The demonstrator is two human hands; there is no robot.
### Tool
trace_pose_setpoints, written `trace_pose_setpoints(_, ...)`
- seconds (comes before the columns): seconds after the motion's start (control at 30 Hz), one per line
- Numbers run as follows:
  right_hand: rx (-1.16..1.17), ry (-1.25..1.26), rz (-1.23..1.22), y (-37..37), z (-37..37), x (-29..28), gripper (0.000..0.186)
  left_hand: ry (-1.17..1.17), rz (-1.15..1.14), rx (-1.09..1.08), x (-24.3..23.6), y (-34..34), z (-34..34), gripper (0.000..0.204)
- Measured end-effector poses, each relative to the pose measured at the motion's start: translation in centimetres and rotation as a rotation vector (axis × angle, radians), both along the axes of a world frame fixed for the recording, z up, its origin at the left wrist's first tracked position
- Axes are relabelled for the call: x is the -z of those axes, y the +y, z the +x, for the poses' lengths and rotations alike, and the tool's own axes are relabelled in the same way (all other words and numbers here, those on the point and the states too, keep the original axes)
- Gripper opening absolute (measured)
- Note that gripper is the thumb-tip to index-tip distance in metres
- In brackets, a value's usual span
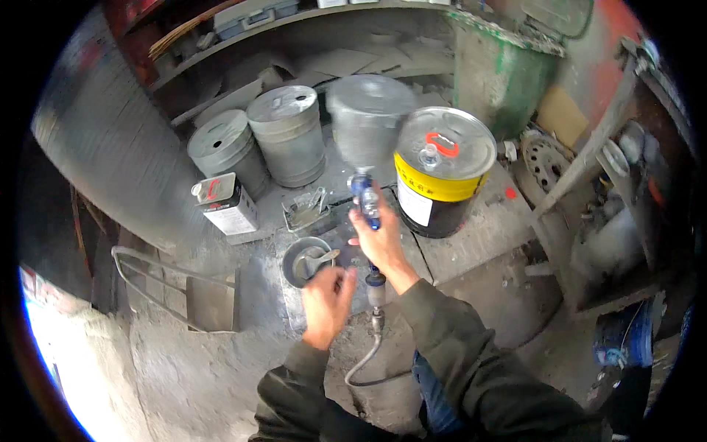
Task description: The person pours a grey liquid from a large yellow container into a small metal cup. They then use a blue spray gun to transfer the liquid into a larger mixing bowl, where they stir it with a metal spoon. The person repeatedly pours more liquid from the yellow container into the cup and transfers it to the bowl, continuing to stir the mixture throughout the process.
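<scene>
- Blue and see-through parts show on the spray gun (367, 205), which I see looking down from the camera on my head.
- My right hand (384, 247) is wrapped around the gun, in front of my body, with the fingers closed on it.
- Above the gun is a big grey cup (372, 121). It is blurry, but it looks joined on, and I cannot tell what is inside.
- Under my hand, a grey hose (361, 362) hangs from the gun's bottom end.
- I think the gun is hard and stiff, and the cup may make it top-heavy. The hose may tug on it.
- The handle looks like the best place to hold it tight. It may slip if paint gets on it.
- My left hand (328, 306) is curled just beside a small pot (286, 271). I cannot tell if its fingers touch the pot or the spoon (318, 260) in it.
- Past my hands stand two grey drums (294, 151) and a black drum with a yellow band (442, 180).
</scene>
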State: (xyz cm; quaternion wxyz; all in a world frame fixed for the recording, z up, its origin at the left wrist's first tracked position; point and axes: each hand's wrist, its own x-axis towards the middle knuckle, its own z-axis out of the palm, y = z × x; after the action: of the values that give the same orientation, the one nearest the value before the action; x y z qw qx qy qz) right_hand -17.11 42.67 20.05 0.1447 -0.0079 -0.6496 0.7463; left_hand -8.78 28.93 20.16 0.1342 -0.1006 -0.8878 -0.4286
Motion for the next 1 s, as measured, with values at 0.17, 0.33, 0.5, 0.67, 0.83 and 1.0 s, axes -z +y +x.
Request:
trace_pose_setpoints(0.17, 0.042, -0.078, -0.265, 1.4, -1.0, 0.3, 0.037, -0.353, 0.055, 0.204, 6.7, -0.4, 5.5, 0.036)
trace_pose_setpoints(0.33, 0.123, -0.201, -0.315, 1.7, 0.0, -1.1, 0.018, -0.537, 0.380, 0.259, 10.2, 0.3, 8.0, 0.042)
trace_pose_setpoints(0.5, 0.104, -0.047, -0.282, 0.9, 1.0, -1.9, 0.022, -0.497, 0.274, 0.127, 12.1, 0.4, 9.4, 0.046)
trace_pose_setpoints(0.67, 0.127, -0.203, -0.318, 1.3, 1.0, -1.4, 0.018, -0.455, 0.248, 0.149, 12.0, 0.7, 10.0, 0.049)
trace_pose_setpoints(0.83, 0.103, -0.150, -0.349, 0.2, 1.5, -2.6, 0.017, -0.454, 0.273, 0.143, 12.0, 0.1, 9.6, 0.043)
trace_pose_setpoints(1.0, 0.151, -0.123, -0.312, -0.5, 2.1, -2.1, 0.014, -0.381, 0.393, 0.099, 10.8, 0.1, 9.6, 0.038)
